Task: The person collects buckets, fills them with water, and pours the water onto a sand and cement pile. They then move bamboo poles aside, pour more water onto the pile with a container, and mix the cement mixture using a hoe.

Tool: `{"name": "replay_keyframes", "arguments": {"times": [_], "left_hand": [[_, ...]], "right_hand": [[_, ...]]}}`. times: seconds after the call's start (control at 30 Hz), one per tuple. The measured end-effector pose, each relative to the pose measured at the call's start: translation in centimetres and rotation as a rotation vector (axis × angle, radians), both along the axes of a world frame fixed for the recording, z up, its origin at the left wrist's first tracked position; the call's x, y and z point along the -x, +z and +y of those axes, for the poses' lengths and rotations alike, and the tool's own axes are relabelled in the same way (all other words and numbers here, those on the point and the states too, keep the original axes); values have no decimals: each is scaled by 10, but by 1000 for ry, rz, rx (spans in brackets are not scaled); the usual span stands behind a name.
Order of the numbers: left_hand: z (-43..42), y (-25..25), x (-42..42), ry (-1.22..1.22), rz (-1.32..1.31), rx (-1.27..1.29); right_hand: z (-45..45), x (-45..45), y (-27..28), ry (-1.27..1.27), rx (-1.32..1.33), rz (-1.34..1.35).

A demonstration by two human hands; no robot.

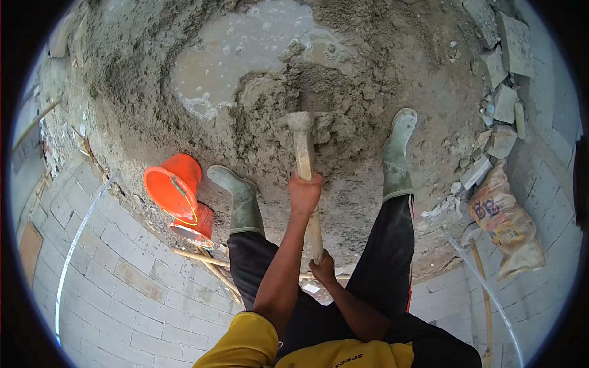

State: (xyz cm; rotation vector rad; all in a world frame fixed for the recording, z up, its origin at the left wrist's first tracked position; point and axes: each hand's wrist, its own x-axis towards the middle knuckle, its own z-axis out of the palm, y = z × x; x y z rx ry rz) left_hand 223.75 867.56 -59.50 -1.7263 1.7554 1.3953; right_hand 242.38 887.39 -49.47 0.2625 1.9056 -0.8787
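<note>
Building site, identified by a mound of wet grey mix (270, 101) holding cloudy water (245, 52), rows of grey blocks (138, 242), rubble (505, 103) and orange buckets (188, 168).

Hoe handle (315, 236) is made of smooth wood; hoe head (300, 121), of grey-smeared metal. Mortar mix (264, 101) is roughly clumped, water (245, 46) glossy. Boots (397, 165) are made of rubber, upper bucket (183, 168) of smooth plastic.

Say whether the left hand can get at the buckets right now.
Probably not: the left hand grips the tool, and the left boot stands between that hand and the buckets.
</note>
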Motion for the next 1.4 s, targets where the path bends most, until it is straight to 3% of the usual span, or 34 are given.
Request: {"name": "replay_keyframes", "arguments": {"times": [0.1,0.17,0.2,0.27,0.33,0.37,0.43,0.47,0.53,0.63,0.67,0.73,0.83,0.93,1.0,1.03,1.07,1.1,1.17,1.2,1.27,1.4], "left_hand": [[-25,102,51,144,106,-14],[-52,117,110,146,339,125],[-67,105,140,89,489,225],[-93,80,206,-51,517,298],[-107,30,242,-185,376,160],[-104,-22,235,-220,253,93],[-70,-107,166,-282,39,86],[-52,-124,136,-293,-31,149],[-35,-101,94,-255,-29,66],[-14,-17,40,-17,132,17],[-11,9,30,19,149,31],[-23,48,43,53,255,66],[-75,83,132,31,454,163],[-127,54,246,-49,571,194],[-142,-1,278,-156,380,75],[-140,-42,267,-204,275,34],[-127,-83,242,-223,175,-44],[-111,-130,203,-310,56,50],[-81,-128,146,-187,-12,24],[-71,-92,132,-91,61,-89],[-48,-33,95,-54,59,-51],[-25,63,89,33,279,-25]], "right_hand": [[-17,40,-8,-106,32,-88],[-51,118,-42,-104,102,11],[-72,159,-62,-143,194,83],[-102,195,-84,-201,269,172],[-123,211,-106,-291,311,195],[-122,194,-105,-361,214,-131],[-118,145,-87,-534,102,-487],[-105,115,-86,-553,113,-446],[-80,77,-64,-516,86,-429],[-25,7,-29,-116,-59,-164],[-24,13,-11,-84,-7,2],[-20,20,-21,-84,14,-46],[-80,133,-71,-154,123,60],[-147,237,-108,-272,248,148],[-160,230,-112,-264,160,126],[-163,227,-109,-240,88,89],[-159,212,-98,-309,46,-158],[-149,192,-85,-371,6,-400],[-108,120,-90,-257,-32,-211],[-95,110,-72,-193,-59,-155],[-65,86,-39,-125,-88,-122],[-32,75,-30,-134,-73,-62]]}}
